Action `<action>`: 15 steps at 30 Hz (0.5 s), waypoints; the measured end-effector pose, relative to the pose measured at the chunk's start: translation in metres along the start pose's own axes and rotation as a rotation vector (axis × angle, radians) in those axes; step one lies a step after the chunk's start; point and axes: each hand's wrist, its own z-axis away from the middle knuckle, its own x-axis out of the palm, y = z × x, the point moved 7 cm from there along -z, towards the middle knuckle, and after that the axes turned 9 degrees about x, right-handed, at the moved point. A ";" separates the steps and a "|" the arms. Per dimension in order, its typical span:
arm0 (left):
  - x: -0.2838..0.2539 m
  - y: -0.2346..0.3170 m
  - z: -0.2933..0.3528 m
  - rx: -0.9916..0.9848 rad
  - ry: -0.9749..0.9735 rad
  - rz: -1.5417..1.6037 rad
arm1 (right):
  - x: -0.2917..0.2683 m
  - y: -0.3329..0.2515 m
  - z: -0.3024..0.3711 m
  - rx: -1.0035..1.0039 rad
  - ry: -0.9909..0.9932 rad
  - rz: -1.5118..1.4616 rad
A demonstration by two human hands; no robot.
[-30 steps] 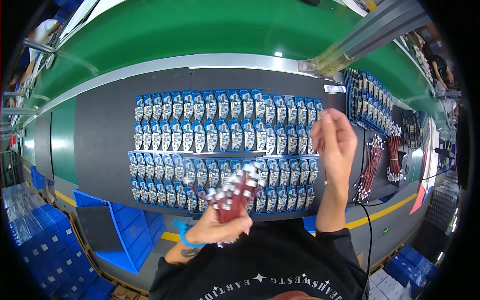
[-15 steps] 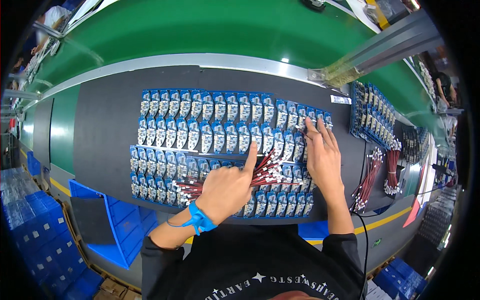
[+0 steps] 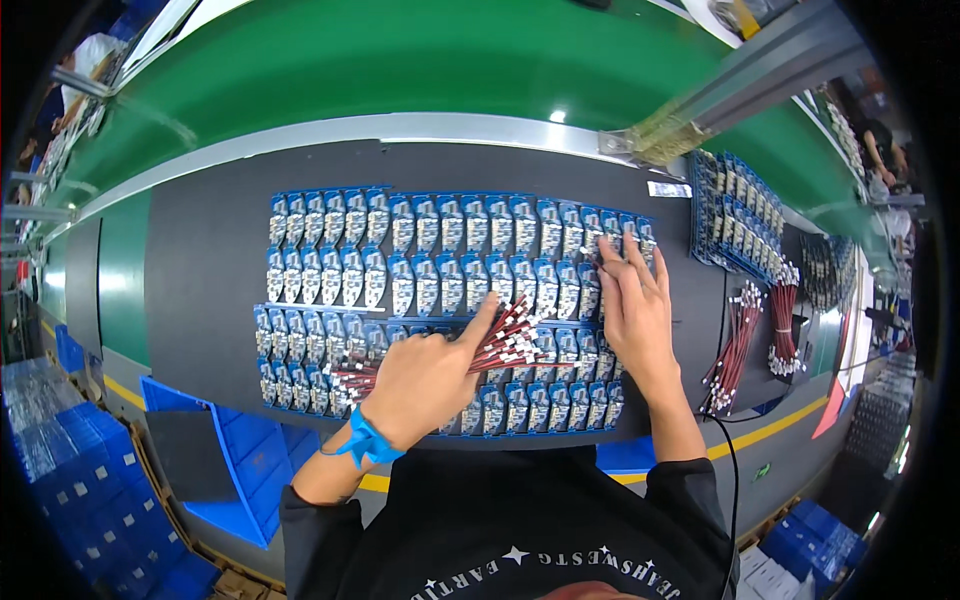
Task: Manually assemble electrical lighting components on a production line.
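Rows of small blue circuit boards [image 3: 430,255] lie in a wide grid on a dark mat [image 3: 200,270]. My left hand [image 3: 425,380], with a blue strap at the wrist, grips a bundle of short red wires [image 3: 500,345] with white ends and holds it over the lower rows. My right hand [image 3: 635,300] lies flat with fingers spread on the boards at the grid's right end, fingertips at the top row.
More blue boards [image 3: 740,215] are stacked at the right, with bundles of red wires [image 3: 740,345] beside them. A green conveyor belt [image 3: 400,70] runs behind the mat. Blue bins [image 3: 235,450] stand below the table edge at the left. Another person [image 3: 880,150] is far right.
My left hand carried the wire bundle from near my body up over the lower boards. My right hand came down from a raised position and settled flat on the right-hand boards.
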 end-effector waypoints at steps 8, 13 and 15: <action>-0.013 0.025 -0.007 -0.158 0.355 1.423 | -0.045 -0.037 0.024 0.045 -0.158 -0.656; -0.005 0.029 -0.013 -0.256 0.333 1.520 | -0.051 -0.046 0.024 0.031 -0.199 -0.601; 0.002 0.028 -0.014 -0.276 0.349 1.531 | -0.055 -0.049 0.022 -0.015 -0.154 -0.576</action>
